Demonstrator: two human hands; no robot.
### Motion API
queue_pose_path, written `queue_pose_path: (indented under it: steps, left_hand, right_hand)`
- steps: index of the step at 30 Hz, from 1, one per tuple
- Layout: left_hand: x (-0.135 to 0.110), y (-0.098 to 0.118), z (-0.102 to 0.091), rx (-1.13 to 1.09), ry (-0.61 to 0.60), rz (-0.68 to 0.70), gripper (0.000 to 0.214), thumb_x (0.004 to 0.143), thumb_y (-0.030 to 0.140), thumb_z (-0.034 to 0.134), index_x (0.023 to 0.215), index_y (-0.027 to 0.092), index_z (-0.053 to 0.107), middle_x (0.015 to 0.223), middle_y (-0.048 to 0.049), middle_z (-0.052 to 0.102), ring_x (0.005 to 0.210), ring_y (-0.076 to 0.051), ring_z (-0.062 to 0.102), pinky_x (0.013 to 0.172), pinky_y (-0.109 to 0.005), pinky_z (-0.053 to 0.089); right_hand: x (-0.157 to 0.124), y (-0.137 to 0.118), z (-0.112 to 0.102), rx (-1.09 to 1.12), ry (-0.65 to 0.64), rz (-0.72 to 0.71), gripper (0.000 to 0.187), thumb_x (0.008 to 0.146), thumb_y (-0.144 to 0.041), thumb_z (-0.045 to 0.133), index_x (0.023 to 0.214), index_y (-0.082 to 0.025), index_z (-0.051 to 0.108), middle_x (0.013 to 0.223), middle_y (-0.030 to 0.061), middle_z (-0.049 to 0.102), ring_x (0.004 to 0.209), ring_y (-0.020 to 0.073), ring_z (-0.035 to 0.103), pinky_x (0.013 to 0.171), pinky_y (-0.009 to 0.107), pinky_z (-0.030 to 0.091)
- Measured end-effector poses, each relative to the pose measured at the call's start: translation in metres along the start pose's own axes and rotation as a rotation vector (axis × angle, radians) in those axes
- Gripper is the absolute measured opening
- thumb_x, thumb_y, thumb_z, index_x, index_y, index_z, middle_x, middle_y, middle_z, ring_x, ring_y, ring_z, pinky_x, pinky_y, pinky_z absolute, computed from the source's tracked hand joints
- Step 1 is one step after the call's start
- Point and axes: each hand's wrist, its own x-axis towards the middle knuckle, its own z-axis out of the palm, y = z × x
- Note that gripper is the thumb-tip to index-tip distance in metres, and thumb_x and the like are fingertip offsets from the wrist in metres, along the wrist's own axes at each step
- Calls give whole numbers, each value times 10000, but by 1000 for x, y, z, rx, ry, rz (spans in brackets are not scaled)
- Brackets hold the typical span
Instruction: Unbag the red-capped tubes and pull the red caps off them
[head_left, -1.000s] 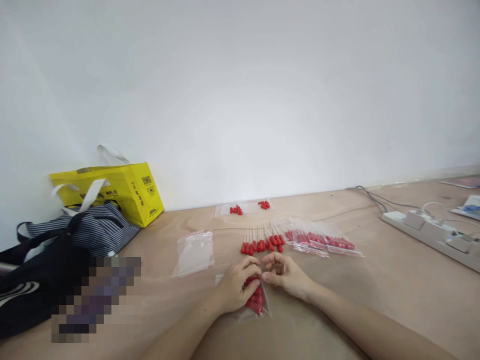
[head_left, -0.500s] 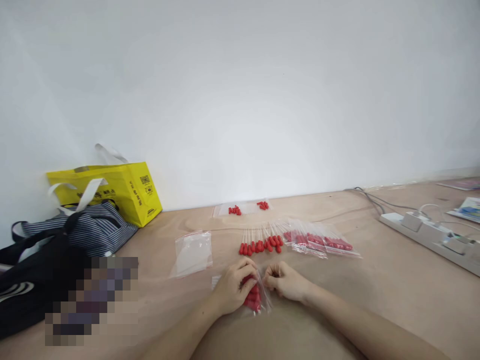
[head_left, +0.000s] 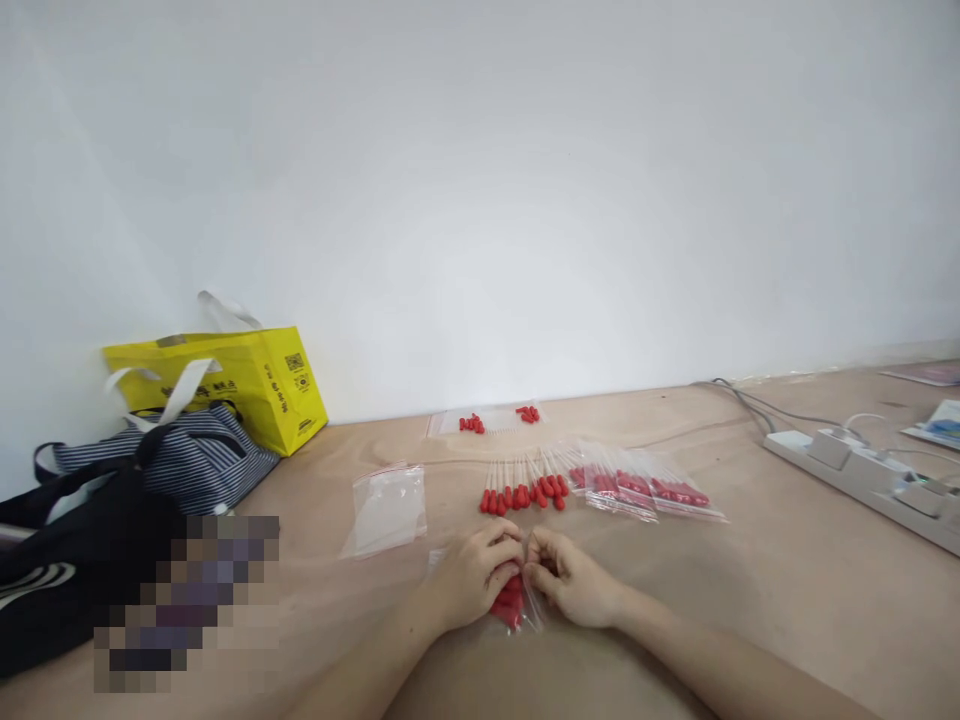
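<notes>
Bag [head_left: 531, 612] (clear) of red pieces [head_left: 508, 603] lies under left hand [head_left: 474, 572].

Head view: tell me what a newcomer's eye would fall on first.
The bright yellow bag on the left, in front of the white wall, would likely catch the eye first. Next come the red-ended sticks in a row mid-table. Just nearer, the left fingers hold a clear bag of red pieces, with the right fingers at its edge.
</notes>
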Motion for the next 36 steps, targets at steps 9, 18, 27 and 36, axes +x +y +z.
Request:
queue_pose_path:
  steps: [9, 18, 27, 36]
  left_hand:
    - [-2, -2, 4, 142, 108, 30, 183, 801, 104, 374, 707, 167, 518, 806, -18, 526, 713, -117, 492, 624, -206, 398]
    - [-1, -4, 4, 189, 165, 152, 233, 825, 103, 345, 698, 167, 529, 809, -25, 576, 735, -127, 485, 652, -233, 397]
    - [-12, -5, -8, 36, 61, -15, 232, 862, 155, 336, 906, 201, 560, 965, -29, 599, 937, -144, 501, 814, -276, 416]
    - [-41, 5, -15, -35, -172, -114, 489, 844, 339, 417, 1304, 325, 253, 1374, -5, 299, 1260, -216, 248, 1035, -473, 185]
  right_hand:
    - [2, -10, 4, -97, -6, 170, 132, 655, -159, 448, 539, -142, 509, 441, -57, 417, 416, 55, 325, 414, 177, 239]
    - [5, -9, 10, -233, 164, 170, 170, 599, -103, 405, 441, -150, 449, 400, -65, 373, 421, 56, 342, 427, 175, 236]
    - [9, -1, -9, -236, 213, 202, 151, 649, -147, 450, 500, -153, 476, 447, -42, 455, 446, 72, 407, 444, 178, 285]
    - [-7, -12, -11, -410, 51, -147, 77, 684, -151, 536, 633, -174, 589, 606, -15, 505, 580, 102, 461, 541, 200, 347]
